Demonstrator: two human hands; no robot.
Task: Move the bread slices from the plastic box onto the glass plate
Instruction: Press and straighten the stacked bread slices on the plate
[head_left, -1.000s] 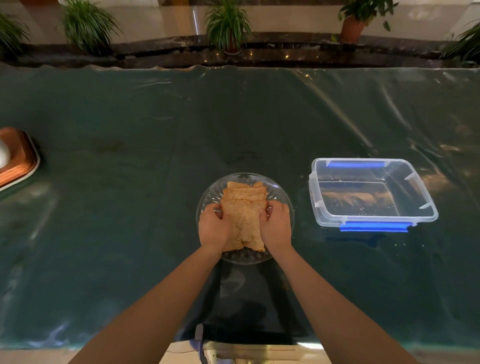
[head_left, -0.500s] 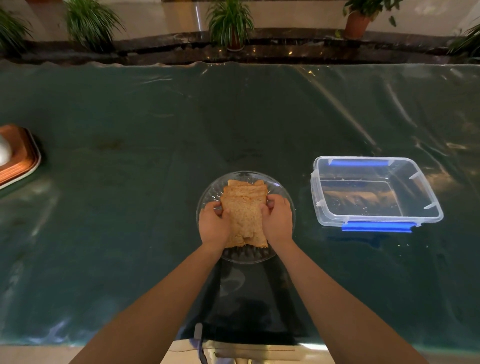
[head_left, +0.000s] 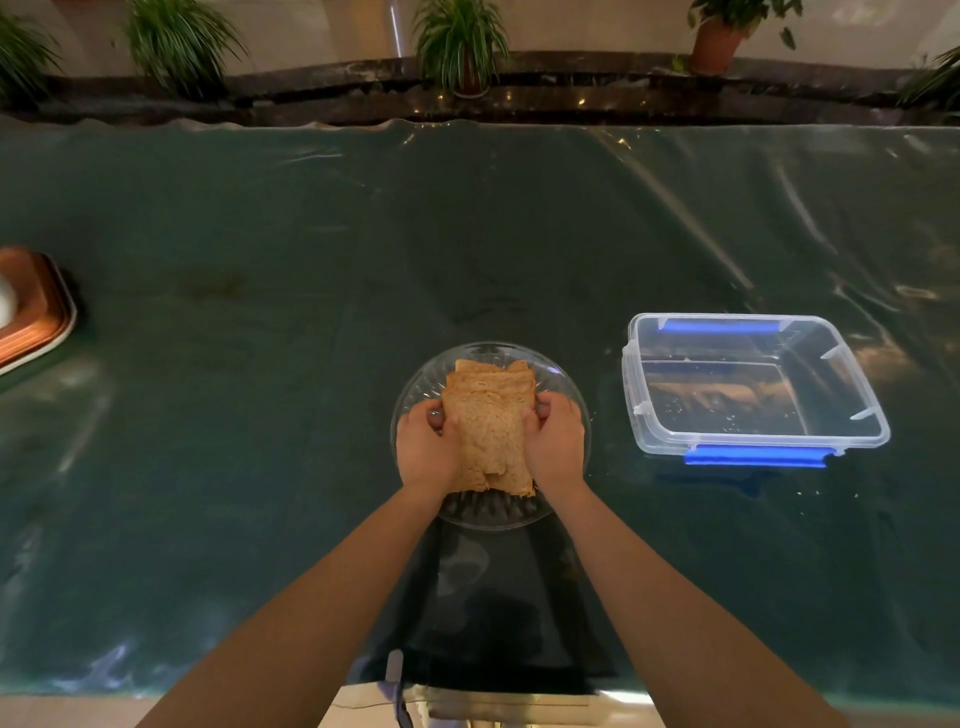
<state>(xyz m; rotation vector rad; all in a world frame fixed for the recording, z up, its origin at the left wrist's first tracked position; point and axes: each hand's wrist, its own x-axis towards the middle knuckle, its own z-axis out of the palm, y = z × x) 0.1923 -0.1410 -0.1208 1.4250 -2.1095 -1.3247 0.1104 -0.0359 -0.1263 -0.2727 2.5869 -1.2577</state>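
Head view: the bread slices (head_left: 491, 423) are pressed between the left hand (head_left: 427, 448) and right hand (head_left: 556, 444), each grip closed on one side, long axis running away from the body, over the glass plate (head_left: 566, 387). The plastic box (head_left: 753, 384), well apart to the right, looks emptied; whether the stack's underside already rests on the plate is hidden.

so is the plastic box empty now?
Empty of bread. The plastic box sits lidless, only crumbs on its clear floor; the bread slices are stacked on the glass plate.
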